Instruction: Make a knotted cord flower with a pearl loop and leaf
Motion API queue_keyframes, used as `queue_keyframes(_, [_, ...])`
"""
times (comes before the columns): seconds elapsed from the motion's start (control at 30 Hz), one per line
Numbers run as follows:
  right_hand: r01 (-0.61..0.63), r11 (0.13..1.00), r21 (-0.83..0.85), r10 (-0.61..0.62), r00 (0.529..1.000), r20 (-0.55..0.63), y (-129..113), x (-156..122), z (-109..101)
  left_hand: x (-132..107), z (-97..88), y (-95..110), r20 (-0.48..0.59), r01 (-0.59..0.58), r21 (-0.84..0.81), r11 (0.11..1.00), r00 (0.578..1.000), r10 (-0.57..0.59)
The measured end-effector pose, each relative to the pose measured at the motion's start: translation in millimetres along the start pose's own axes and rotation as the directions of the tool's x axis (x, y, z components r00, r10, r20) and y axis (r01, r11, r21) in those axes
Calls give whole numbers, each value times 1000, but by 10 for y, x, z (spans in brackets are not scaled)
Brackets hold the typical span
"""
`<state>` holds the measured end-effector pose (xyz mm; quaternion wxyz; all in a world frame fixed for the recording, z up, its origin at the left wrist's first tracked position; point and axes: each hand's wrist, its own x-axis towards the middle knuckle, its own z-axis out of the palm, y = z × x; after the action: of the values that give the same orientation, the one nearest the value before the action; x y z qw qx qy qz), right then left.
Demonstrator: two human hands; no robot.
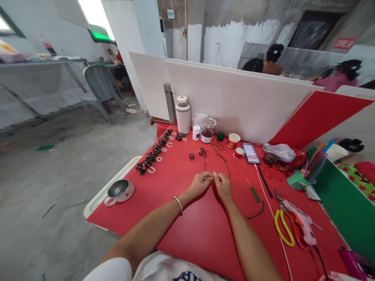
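Note:
My left hand (201,183) and my right hand (223,186) meet just above the red tabletop (190,222), fingertips pinched close together. Whatever lies between the fingers is too thin and small to make out. Just beyond them, a dark cord (222,157) trails over the table, its near end by my right hand. A multicoloured knotted ball (201,152) with loose strands lies past my left hand, beside a smaller knotted piece (191,156). To the right of my right hand rests a green-handled needle tool (255,194).
Knotted ornaments with white bead loops (151,156) line the left edge near a metal cup (119,190). A white thermos (183,117), jar (208,131) and red spool (238,153) stand behind. Yellow-handled pliers (283,230), a pink glue gun (304,224) and phone (250,153) lie right.

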<state>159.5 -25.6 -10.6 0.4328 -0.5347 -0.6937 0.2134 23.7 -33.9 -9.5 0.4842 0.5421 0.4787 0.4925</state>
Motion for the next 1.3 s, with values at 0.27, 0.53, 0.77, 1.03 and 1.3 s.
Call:
queue_keyframes(0.27, [-74, 994, 83, 75, 997, -10, 18, 34, -52, -6, 22, 22, -43, 60, -56, 997, 997, -62])
queue_keyframes(0.53, [-189, 905, 381, 211, 977, -16, 141, 107, -166, -8, -29, 83, -33, 151, -225, 963, 986, -163])
queue_keyframes(0.77, [-8, 962, 273, 0, 1000, 26, -36, 64, -51, -4, -56, 113, 41, 224, -299, 928, 974, -222])
queue_keyframes(1.03, [-84, 952, 295, 105, 993, -56, -9, 46, -24, 58, 32, 67, -33, 180, -276, 944, 980, -196])
queue_keyframes(1.3, [-247, 858, 451, 317, 945, -86, 162, 73, -22, 3, -2, 80, -45, 179, -294, 939, 979, -200])
